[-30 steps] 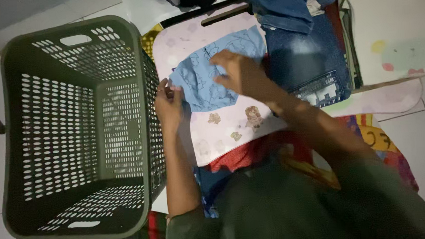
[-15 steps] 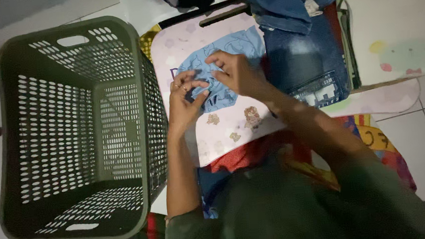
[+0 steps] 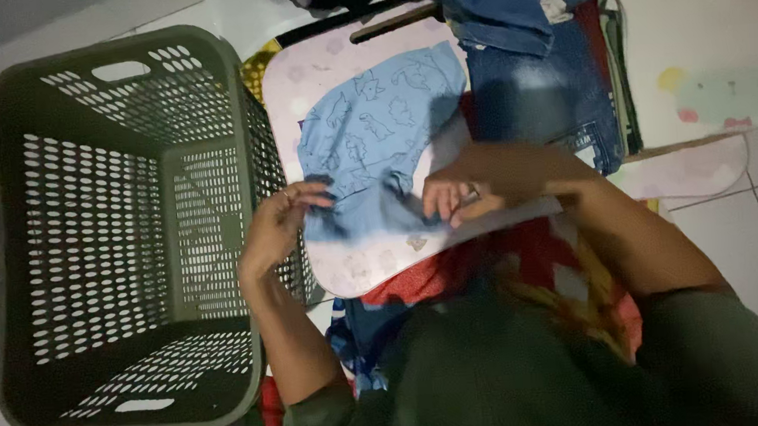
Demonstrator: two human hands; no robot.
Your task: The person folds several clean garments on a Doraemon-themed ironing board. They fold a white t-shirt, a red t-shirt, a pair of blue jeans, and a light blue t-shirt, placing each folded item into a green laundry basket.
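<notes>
Both hands pinch the near edge of a light blue shirt [image 3: 374, 134], the left hand [image 3: 276, 224] at its left corner and the right hand [image 3: 474, 185] at its right, the cloth spreading away from them over a pale board [image 3: 335, 62], with a green basket [image 3: 117, 229] beside the left hand and jeans [image 3: 537, 80] beyond the right.

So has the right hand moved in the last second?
Yes. The right hand has drawn back toward the person, from the blue cloth's far part to its near edge, judged against the jeans.
</notes>
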